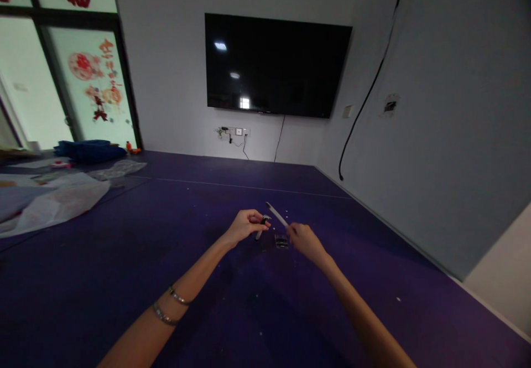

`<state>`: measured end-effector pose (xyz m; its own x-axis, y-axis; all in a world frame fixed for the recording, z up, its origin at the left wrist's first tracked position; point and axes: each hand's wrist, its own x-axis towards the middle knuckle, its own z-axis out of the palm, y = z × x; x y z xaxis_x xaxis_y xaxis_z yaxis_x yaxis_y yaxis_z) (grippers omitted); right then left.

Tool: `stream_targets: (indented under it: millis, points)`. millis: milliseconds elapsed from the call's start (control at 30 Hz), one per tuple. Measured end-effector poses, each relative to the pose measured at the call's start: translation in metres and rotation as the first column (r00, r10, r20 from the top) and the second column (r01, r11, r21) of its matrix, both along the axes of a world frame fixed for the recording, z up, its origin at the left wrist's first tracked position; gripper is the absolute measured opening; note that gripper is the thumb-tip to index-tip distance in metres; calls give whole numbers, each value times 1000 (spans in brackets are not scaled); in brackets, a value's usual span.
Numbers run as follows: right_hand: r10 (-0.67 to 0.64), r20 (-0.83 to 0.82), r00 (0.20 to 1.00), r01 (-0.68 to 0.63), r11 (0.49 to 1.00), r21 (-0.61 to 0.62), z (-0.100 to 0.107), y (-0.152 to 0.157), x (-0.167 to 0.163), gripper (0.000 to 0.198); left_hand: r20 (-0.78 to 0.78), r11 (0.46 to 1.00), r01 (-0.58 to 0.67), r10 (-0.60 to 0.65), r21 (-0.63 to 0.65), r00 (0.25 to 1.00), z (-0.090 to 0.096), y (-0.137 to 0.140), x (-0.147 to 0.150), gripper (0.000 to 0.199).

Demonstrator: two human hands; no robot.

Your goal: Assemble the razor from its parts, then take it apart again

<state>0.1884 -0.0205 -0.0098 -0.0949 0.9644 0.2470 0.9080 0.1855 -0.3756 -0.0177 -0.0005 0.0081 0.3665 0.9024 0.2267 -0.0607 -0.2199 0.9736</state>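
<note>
Left hand point(244, 227) is closed at the fingertips on a small dark-and-pale piece point(265, 219), apparently pinched to keep its upper part exposed. Right hand point(307, 240) is clamped on the near end of a pale stick point(277, 214), seemingly leaving its dark tip free; a small packet point(281, 241) lies between them on the purple surface point(257, 318), presumably for easy reach.

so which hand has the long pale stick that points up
The right hand: its long pale stick slants up and leftward to a dark tip. The left hand instead pinches a small dark-and-silver piece.
</note>
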Motion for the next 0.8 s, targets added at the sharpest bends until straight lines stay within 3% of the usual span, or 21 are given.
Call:
stream_targets:
  millis: [167, 300, 567, 800]
  points:
    - [261, -294, 919, -205, 956, 211, 33, 2, 47, 39, 12, 1000, 12, -12, -14, 1000, -4, 3, 0, 21]
    - [335, -395, 855, -258, 937, 234, 54, -13, 57, 36, 5, 999, 32, -32, -12, 999, -6, 3, 0, 19]
    - [425, -281, 860, -362, 898, 250, 72, -37, 38, 27, 43, 998, 42, -40, -46, 998, -6, 4, 4, 23]
    - [372, -227, 900, -304, 909, 285, 67, -30, 46, 27, 19, 999, 30, -29, -38, 999, 1, -4, 6, 20]
